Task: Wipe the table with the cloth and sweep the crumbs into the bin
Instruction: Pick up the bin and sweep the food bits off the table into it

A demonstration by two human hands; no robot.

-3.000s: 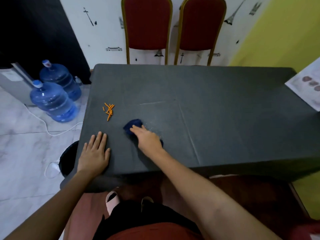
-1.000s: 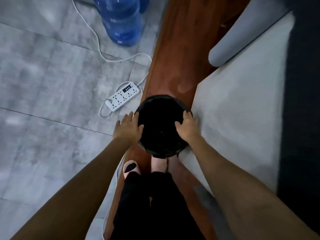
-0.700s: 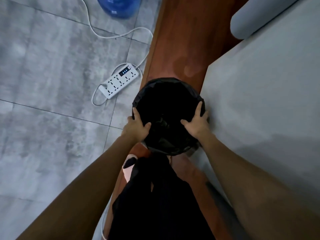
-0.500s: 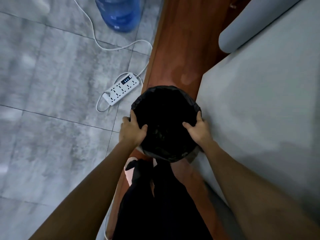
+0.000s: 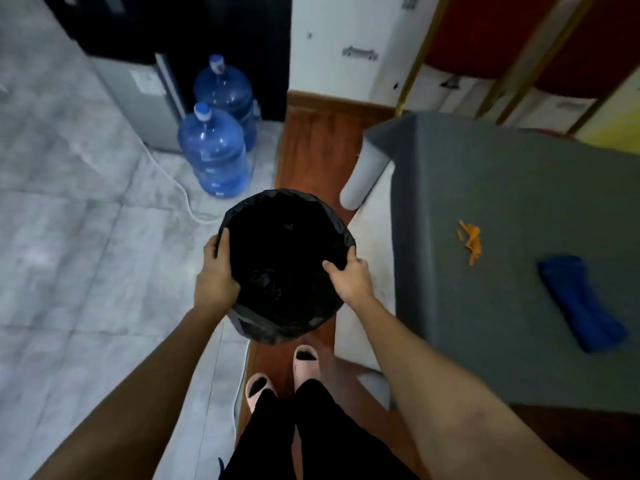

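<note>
A round bin lined with a black bag (image 5: 284,258) is held above the floor beside the table's left end. My left hand (image 5: 214,278) grips its left rim and my right hand (image 5: 346,275) grips its right rim. The grey table (image 5: 519,188) fills the right side. A small pile of orange crumbs (image 5: 471,239) lies on it near the left edge. The blue cloth (image 5: 578,299) lies crumpled on the table, just nearer than the crumbs, with no hand on it.
Two blue water bottles (image 5: 214,157) stand on the tiled floor at the back left beside a grey dispenser (image 5: 138,88). A white cable (image 5: 187,202) runs across the floor. Red chairs (image 5: 485,36) stand behind the table. A white table leg (image 5: 363,178) is close to the bin.
Three seconds ago my hands were on the table, the right one on the cloth. Both then took the bin by its rim, and it has since risen while my view lifted to the table.
</note>
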